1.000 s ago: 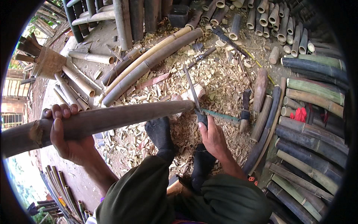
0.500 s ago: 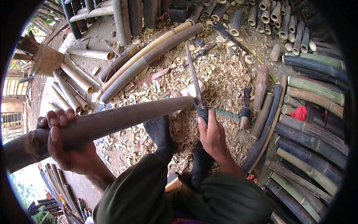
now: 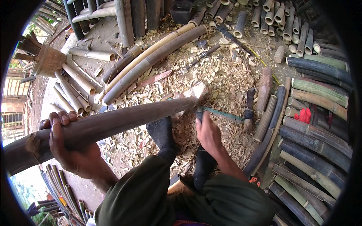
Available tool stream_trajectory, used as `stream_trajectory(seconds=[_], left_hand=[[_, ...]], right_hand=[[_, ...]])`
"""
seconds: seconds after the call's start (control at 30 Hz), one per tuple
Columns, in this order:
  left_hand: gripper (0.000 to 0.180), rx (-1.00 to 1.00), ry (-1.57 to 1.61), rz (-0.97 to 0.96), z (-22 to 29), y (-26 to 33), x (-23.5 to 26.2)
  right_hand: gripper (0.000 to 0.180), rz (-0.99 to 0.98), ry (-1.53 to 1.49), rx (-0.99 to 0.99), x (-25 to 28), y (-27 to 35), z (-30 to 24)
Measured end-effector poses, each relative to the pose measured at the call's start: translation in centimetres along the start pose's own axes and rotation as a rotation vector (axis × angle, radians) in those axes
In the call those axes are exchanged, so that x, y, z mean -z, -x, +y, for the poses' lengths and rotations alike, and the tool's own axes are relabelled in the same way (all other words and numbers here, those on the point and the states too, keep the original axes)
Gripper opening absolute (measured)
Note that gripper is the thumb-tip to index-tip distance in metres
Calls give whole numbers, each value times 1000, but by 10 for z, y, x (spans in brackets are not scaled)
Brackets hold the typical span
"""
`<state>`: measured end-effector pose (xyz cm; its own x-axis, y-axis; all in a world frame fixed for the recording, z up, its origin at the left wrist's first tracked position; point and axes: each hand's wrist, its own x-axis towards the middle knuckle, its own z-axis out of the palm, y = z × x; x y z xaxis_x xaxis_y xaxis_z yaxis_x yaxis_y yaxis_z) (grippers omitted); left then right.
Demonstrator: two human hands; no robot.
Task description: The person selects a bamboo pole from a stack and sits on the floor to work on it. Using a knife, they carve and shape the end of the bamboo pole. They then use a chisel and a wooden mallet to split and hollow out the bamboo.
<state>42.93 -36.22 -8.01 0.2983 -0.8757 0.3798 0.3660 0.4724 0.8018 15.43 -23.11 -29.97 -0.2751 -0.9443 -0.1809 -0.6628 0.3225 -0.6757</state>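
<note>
As seen from the head camera, the parts are as follows.

Pole: a long dark bamboo pole (image 3: pixel 113 126) runs from lower left to centre, slightly tilted; its far end rests by a pale wood block (image 3: pixel 196 91) on the ground.

Left hand: the left hand (image 3: pixel 69 145) wraps the thick end of the pole from below, fingers (image 3: pixel 56 119) curled over its top, clamped on it.

Right hand: the right hand (image 3: pixel 207 133) lies just below the pole's far end, closed on a dark handle; the grip is partly hidden, but the fingers are together round it.

Blade: a thin greenish blade (image 3: pixel 222 114) extends rightward from the right hand, low over the chips, its tip near a brush (image 3: pixel 249 109).

Feet: two dark socks (image 3: pixel 163 133) stand between the hands, under the pole, on the chips.

Legs: olive trousers (image 3: pixel 169 196) fill the lower centre.

Ground: pale wood chips (image 3: pixel 222 75) cover the middle of the floor.

Long stalks: two long bamboo stalks (image 3: pixel 154 56) lie side by side diagonally beyond the pole, well apart from it.

Short pieces: cut pale tubes (image 3: pixel 75 81) lie at left; more tube ends (image 3: pixel 279 19) stand at upper right.

Right stack: green and dark bamboo lengths (image 3: pixel 320 94) are piled along the right edge, with a small red item (image 3: pixel 304 115) among them.
</note>
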Motion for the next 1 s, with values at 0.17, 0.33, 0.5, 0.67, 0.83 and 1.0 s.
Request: stream_trajectory(seconds=[0.17, 0.33, 0.5, 0.67, 0.83, 1.0], left_hand=[[30, -17, -52, 40, 5, 1, 2], [21, -11, -79, 93, 7, -1, 6], [24, -64, -181, 168, 7, 6, -13], [24, -53, -188, 127, 6, 6, -3], [29, -40, 84, -200, 6, -8, 10], [40, 75, 68, -228, 11, -13, -8]], right_hand=[[30, 28, 31, -43, 16, -2, -15], [32, 170, -148, 84, -4, 11, -22], [34, 33, 50, -84, -24, 8, 11], [35, 202, -172, 95, -20, 20, -13], [37, 0, -49, -71, -26, 10, 10], [37, 7, -161, -75, -12, 20, 1]])
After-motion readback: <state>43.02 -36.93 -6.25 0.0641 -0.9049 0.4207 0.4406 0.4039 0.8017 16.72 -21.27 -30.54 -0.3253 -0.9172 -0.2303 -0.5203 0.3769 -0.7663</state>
